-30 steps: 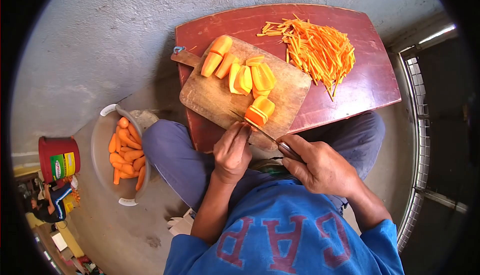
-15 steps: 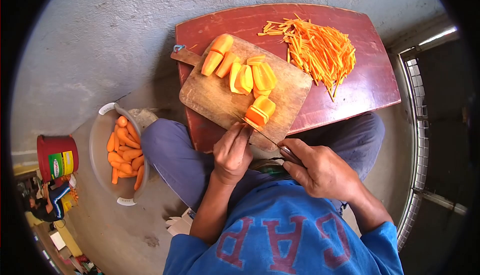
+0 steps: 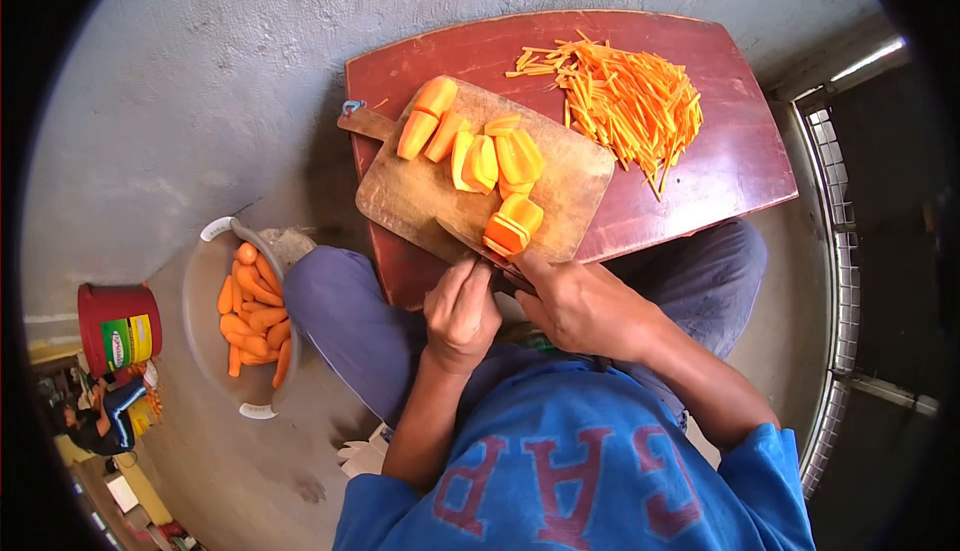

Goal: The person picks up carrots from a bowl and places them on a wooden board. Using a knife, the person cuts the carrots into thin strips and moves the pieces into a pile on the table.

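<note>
My right hand [image 3: 585, 306] grips a knife [image 3: 462, 238] by its handle, which my fingers mostly hide. The blade points up and left across the near edge of the wooden cutting board [image 3: 390, 191]. Close by, my left hand [image 3: 462, 319] is closed at that edge, fingertips beside the blade; whatever it pinches is hidden. Just above the hands sits a stack of carrot slices [image 3: 514, 226]. Farther up the board are more carrot slices [image 3: 518, 158] and thick carrot pieces [image 3: 425, 119].
A heap of carrot strips [image 3: 640, 101] lies on the red table [image 3: 740, 151], right of the board. On the floor at left are a tub of whole carrots [image 3: 232, 391] and a red bucket [image 3: 95, 316]. Another person [image 3: 105, 421] is farther back. My knees flank the table's near edge.
My right hand has moved left, and the knife blade now reaches farther up and left over the board. My left fingertips have drawn slightly down, away from the stacked slices.
</note>
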The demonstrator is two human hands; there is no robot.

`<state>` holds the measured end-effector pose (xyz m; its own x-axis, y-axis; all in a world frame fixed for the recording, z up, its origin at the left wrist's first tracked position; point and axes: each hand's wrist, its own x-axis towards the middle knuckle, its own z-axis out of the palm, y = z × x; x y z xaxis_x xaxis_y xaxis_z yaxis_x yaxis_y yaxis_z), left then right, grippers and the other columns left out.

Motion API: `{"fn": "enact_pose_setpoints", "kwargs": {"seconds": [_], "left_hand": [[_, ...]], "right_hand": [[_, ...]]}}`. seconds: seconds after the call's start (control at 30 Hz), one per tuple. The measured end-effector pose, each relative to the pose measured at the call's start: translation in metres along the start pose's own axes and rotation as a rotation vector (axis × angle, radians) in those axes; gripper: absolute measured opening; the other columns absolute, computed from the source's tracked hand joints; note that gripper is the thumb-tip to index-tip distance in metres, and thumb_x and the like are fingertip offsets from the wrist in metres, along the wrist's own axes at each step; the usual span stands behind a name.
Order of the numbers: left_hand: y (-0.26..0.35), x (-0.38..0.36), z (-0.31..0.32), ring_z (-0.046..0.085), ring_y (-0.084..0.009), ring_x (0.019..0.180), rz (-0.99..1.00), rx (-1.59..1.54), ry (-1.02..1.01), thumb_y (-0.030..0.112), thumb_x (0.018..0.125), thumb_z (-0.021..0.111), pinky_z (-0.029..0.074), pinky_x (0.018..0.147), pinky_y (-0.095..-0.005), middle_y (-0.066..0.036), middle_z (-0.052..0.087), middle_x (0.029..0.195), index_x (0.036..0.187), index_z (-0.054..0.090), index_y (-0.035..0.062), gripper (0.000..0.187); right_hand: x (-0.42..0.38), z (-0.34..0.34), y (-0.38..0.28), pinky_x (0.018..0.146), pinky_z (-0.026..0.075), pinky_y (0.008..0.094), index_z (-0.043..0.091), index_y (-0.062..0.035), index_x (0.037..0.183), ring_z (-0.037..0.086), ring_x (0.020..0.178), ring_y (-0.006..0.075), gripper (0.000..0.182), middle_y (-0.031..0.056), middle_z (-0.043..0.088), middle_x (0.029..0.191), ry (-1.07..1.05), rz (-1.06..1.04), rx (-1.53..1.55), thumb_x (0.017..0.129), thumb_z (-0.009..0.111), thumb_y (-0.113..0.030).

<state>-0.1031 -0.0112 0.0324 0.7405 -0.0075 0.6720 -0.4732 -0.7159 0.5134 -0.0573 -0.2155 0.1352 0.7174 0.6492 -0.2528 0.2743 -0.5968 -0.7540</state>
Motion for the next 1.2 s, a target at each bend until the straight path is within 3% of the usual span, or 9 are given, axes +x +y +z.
{"fn": "enact_pose_setpoints", "kwargs": {"seconds": [0.1, 0.27, 0.33, 0.4, 0.53, 0.77, 0.87, 1.0, 1.2], "left_hand": [[-0.002, -0.001, 0.003, 0.082, -0.0415, 0.093, -0.018, -0.028, 0.017, -0.014, 0.094, 0.078, 0.068, 0.080, -0.0466, -0.023, 0.080, 0.109, 0.118, 0.078, -0.0063, 0.025], [-0.006, -0.002, 0.008, 0.080, -0.0389, 0.091, -0.164, -0.185, 0.003, -0.007, 0.095, 0.086, 0.066, 0.078, -0.0466, -0.021, 0.078, 0.106, 0.135, 0.073, -0.0026, 0.042], [-0.005, 0.005, 0.007, 0.080, -0.0366, 0.095, -0.206, -0.233, -0.018, -0.007, 0.094, 0.087, 0.066, 0.081, -0.0456, -0.020, 0.077, 0.113, 0.139, 0.071, -0.0025, 0.047], [-0.006, 0.014, 0.001, 0.076, -0.0302, 0.098, -0.250, -0.281, -0.098, -0.005, 0.092, 0.089, 0.065, 0.087, -0.0423, -0.019, 0.073, 0.131, 0.148, 0.068, -0.0021, 0.060], [-0.011, 0.039, -0.007, 0.068, -0.0219, 0.090, -0.321, -0.352, -0.301, -0.002, 0.088, 0.092, 0.063, 0.087, -0.0364, -0.015, 0.069, 0.144, 0.160, 0.065, 0.0013, 0.077], [-0.029, 0.067, -0.006, 0.065, -0.0150, 0.082, -0.547, -0.429, -0.642, -0.001, 0.089, 0.091, 0.059, 0.079, -0.0326, -0.009, 0.073, 0.116, 0.153, 0.070, -0.0029, 0.067], [-0.027, 0.063, -0.001, 0.065, -0.0158, 0.085, -0.674, -0.414, -0.627, 0.001, 0.087, 0.093, 0.058, 0.078, -0.0335, -0.010, 0.072, 0.113, 0.148, 0.072, -0.0018, 0.064], [-0.022, 0.044, 0.001, 0.068, -0.0230, 0.094, -0.544, -0.286, -0.492, 0.011, 0.089, 0.097, 0.058, 0.083, -0.0363, -0.013, 0.075, 0.116, 0.143, 0.073, 0.0022, 0.060], [-0.005, 0.029, 0.002, 0.073, -0.0252, 0.103, -0.599, -0.212, -0.408, 0.014, 0.092, 0.096, 0.060, 0.084, -0.0381, -0.016, 0.077, 0.125, 0.149, 0.068, 0.0027, 0.065]], "right_hand": [[0.003, -0.001, 0.006, 0.081, 0.060, 0.0579, 0.059, 0.0060, 0.141, 0.077, 0.098, 0.0541, 0.041, 0.0345, 0.077, 0.100, 0.018, 0.010, 0.029, 0.109, 0.073, -0.015], [-0.003, -0.013, 0.019, 0.087, 0.062, 0.0498, 0.064, 0.0022, 0.146, 0.081, 0.099, 0.0417, 0.041, 0.0263, 0.080, 0.102, 0.123, -0.137, 0.225, 0.111, 0.073, -0.017], [-0.008, -0.020, 0.014, 0.088, 0.062, 0.0503, 0.065, 0.0040, 0.146, 0.082, 0.095, 0.0419, 0.041, 0.0284, 0.079, 0.101, 0.133, -0.097, 0.416, 0.113, 0.071, -0.019], [-0.017, -0.030, 0.013, 0.086, 0.061, 0.0493, 0.067, 0.0027, 0.144, 0.080, 0.091, 0.0361, 0.037, 0.0250, 0.078, 0.099, 0.171, 0.005, 0.394, 0.113, 0.070, -0.018], [-0.040, -0.031, 0.031, 0.082, 0.058, 0.0446, 0.070, 0.0009, 0.144, 0.071, 0.089, 0.0235, 0.038, 0.0178, 0.073, 0.099, 0.318, 0.112, 0.499, 0.111, 0.071, -0.017], [-0.089, -0.019, 0.056, 0.070, 0.056, 0.0412, 0.067, 0.0022, 0.149, 0.063, 0.070, 0.0186, 0.041, 0.0108, 0.066, 0.084, 0.325, 0.254, 0.562, 0.112, 0.069, -0.016], [-0.096, -0.012, 0.046, 0.062, 0.054, 0.0388, 0.068, 0.0029, 0.142, 0.061, 0.063, 0.0148, 0.033, 0.0066, 0.063, 0.082, 0.345, 0.287, 0.655, 0.115, 0.067, -0.015], [-0.094, -0.006, 0.044, 0.057, 0.051, 0.0369, 0.068, 0.0041, 0.131, 0.058, 0.059, 0.0112, 0.024, 0.0034, 0.061, 0.079, 0.296, 0.325, 0.773, 0.118, 0.065, -0.015], [-0.077, 0.006, 0.041, 0.061, 0.052, 0.0398, 0.067, 0.0057, 0.133, 0.060, 0.061, 0.0158, 0.028, 0.0091, 0.063, 0.080, 0.301, 0.206, 0.713, 0.117, 0.065, -0.018]]}}
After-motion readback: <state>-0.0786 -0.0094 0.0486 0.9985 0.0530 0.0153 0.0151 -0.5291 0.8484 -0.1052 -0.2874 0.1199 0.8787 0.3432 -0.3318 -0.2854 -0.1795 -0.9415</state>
